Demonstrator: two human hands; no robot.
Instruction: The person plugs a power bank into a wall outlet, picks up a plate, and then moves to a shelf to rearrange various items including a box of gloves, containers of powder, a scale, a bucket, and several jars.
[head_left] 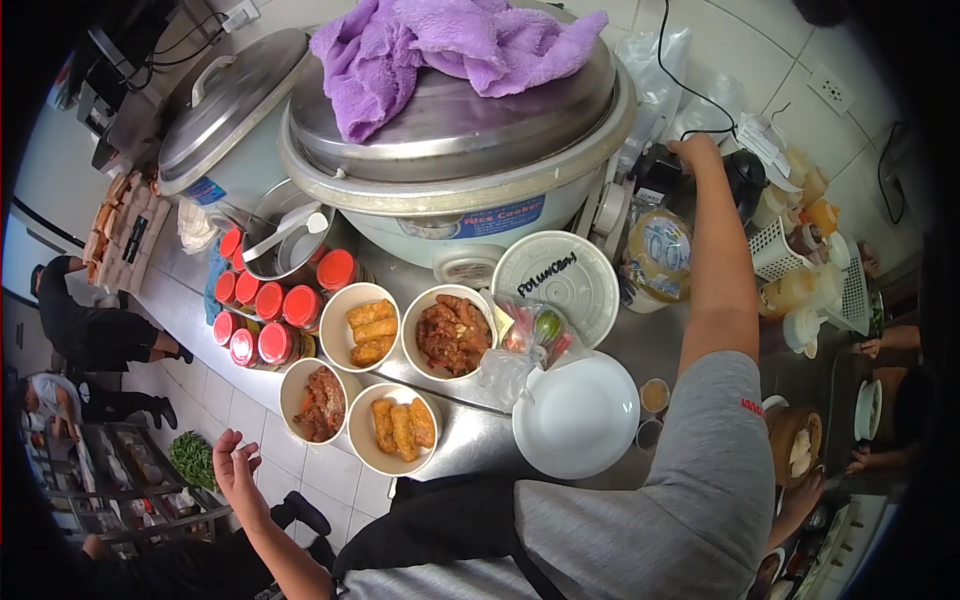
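My left hand [237, 466] is raised off the counter's near left edge, fingers apart and loosely curled, with nothing in it. Nearest to it is a paper bowl of saucy meat [322, 403]. Beside that stand a bowl of fried rolls [404, 428], a second bowl of rolls [372, 332] and a second bowl of saucy meat [455, 336]. My right arm stretches to the back right. There my right hand [697, 150] is at a black boxy device [658, 172] with a cable close by; its fingers are mostly hidden, so a grip cannot be made out.
A large rice cooker [400, 200] topped by a purple towel [450, 45] stands behind the bowls. Several red-lidded jars [303, 304] sit left. A white plate [575, 415], a bagged vegetable pack [540, 335] and a marked lid [556, 275] lie right of centre. Other people work at both sides.
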